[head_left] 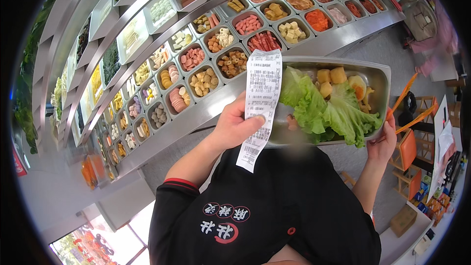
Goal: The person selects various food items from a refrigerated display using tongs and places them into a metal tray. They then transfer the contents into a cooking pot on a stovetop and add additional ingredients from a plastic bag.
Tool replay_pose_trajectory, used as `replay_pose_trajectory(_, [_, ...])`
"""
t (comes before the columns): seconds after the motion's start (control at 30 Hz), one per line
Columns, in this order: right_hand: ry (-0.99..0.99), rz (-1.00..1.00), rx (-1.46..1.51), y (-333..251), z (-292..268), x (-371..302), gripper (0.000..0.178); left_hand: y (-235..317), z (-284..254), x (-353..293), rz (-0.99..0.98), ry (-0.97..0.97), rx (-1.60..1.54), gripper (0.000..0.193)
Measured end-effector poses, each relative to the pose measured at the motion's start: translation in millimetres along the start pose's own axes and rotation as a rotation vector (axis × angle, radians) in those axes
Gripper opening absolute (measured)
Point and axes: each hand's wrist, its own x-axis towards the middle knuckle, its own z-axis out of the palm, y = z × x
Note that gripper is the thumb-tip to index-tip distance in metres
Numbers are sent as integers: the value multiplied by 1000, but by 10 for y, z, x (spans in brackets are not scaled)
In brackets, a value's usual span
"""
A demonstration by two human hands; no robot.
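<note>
My left hand [233, 125] is closed on a long printed paper receipt [264, 86], its thumb pressed on the paper. The same hand is at the left end of a rectangular metal tray [338, 60]; its fingers behind the paper are hidden. In the tray lie green lettuce leaves [305, 103], several golden fried cubes [330, 75] and what looks like a fried egg [359, 87]. My right hand [382, 140] grips the tray's right end. Two long orange sticks [406, 90] jut out from that hand, spread apart; I cannot tell if they are tongs or chopsticks.
Ahead, a metal display counter [338, 41] carries rows of small food pans, such as red sausage pieces [264, 40] and pale tofu cubes [292, 32]. Tilted shelves with white trays [159, 11] rise behind at left. Orange chairs [408, 142] and a cardboard box [403, 220] stand at right.
</note>
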Motion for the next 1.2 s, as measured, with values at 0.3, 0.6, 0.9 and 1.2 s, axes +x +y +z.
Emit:
replay_pose_trajectory(0.3, [-20,27,-30,94,93,-32,43,4,-87,-165,43,19,28,38])
replay_pose_trajectory(0.6, [-85,75,-52,45,-161,-15,44,-58,88,-240,39,39,41,38])
replay_pose_trajectory(0.9, [-56,169,-115,164,-73,152,48,-18,300,-596,-22,193,-45,35])
replay_pose_trajectory(1.2, [-231,180,-273,693,576,-596,49,-217,-319,-1928,-13,322,-127,33])
